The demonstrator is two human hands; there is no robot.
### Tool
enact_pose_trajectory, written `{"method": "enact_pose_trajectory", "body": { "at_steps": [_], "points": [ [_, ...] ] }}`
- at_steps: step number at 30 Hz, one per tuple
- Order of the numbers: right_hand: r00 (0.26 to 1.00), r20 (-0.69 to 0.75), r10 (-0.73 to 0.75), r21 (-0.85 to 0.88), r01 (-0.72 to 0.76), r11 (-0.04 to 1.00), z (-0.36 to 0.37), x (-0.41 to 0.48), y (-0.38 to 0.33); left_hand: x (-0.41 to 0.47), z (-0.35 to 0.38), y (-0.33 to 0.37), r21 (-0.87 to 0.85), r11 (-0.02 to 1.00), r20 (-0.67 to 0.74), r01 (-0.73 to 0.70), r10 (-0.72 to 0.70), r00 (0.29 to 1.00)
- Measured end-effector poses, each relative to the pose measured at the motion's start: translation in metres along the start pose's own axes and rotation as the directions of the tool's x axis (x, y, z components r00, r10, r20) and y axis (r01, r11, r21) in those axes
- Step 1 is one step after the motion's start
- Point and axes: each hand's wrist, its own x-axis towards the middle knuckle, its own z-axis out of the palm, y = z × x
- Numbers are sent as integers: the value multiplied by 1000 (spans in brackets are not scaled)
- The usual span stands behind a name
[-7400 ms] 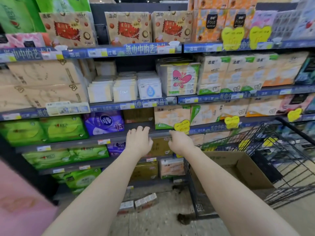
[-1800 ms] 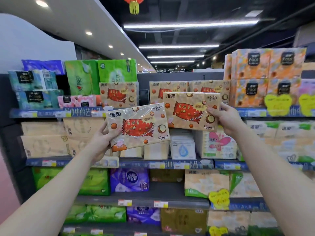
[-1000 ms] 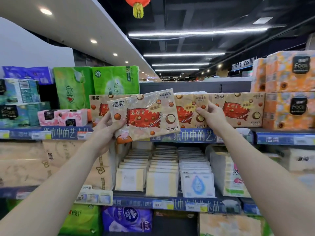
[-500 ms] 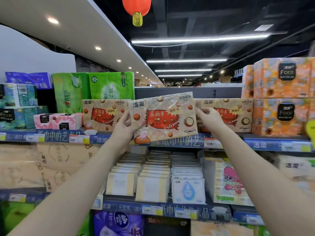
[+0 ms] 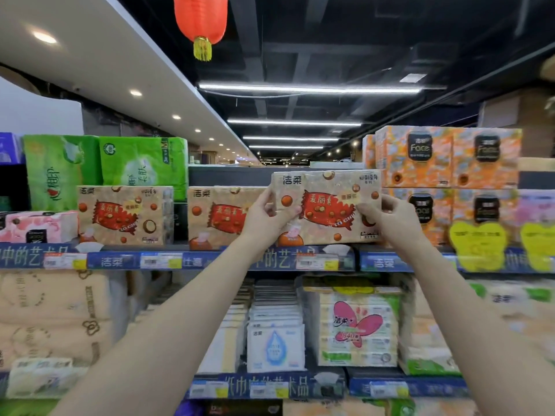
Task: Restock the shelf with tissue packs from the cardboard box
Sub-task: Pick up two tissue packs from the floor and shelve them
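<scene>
Fingers (image 5: 282, 213) of both hands now grip one tissue pack (image 5: 327, 207), which has moved right along the top shelf (image 5: 192, 261) beside its twin (image 5: 223, 217), so it looks nearly put away.

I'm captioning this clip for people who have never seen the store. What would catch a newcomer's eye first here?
Probably the beige tissue pack with the red candy print, held at centre between the left hand and the right hand at the top shelf, beside two matching packs to its left. Next, the red lantern hanging overhead, and the orange packs stacked at right.
</scene>
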Motion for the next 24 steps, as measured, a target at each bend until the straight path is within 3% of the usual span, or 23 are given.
{"method": "enact_pose_trajectory", "body": {
  "at_steps": [5, 9, 13, 21, 24],
  "points": [
    [988, -156, 17, -14, -19, 1000, -18, 13, 22, 10, 38, 4, 357, 931, -166, -77, 144, 976],
    [971, -237, -32, -214, -20, 977, -12, 18, 30, 9, 59, 4, 366, 930, -249, -35, 134, 959],
    [985, -169, -18, -416, -55, 908, -3, 20, 38, 8, 70, 1, 384, 923, -346, 18, 126, 930],
    [980, -200, -14, -403, -69, 913, 1, 25, 43, 9, 69, -2, 431, 902, -334, 26, 133, 933],
    [975, -210, -67, -504, -49, 862, 5, 24, 49, 10, 69, -9, 434, 900, -306, 20, 126, 944]
  ]
}}
